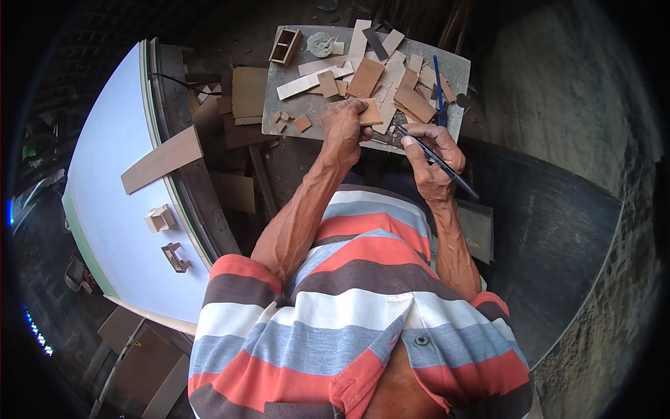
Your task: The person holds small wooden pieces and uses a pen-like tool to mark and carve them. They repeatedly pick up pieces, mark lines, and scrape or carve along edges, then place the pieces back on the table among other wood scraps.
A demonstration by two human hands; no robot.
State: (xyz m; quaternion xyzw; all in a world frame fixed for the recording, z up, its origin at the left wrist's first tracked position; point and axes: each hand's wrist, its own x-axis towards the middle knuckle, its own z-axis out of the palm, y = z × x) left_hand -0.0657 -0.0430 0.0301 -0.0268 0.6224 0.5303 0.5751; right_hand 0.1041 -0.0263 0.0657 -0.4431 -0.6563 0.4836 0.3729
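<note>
Between the thumb and fingers of my left hand (343,128) is a small flat wooden piece (370,112), held above the near part of the work table (314,143). My right hand (434,155) grips a dark, slender pen-like tool (447,170), its tip angled up and left toward the wooden piece, a little apart from it. Beyond my hands lies a heap of thin wooden pieces, among them a reddish-brown board (366,77) and a pale strip (305,84). A few small wooden squares (302,123) lie left of my left hand.
A little wooden box with compartments (285,47) and a crumpled clear plastic bag (320,45) sit at the table's far left. A blue stick-like tool (438,84) lies at the right. The white panel (115,167) on my left bears a wooden board (162,160) and two small wooden assemblies (160,218).
</note>
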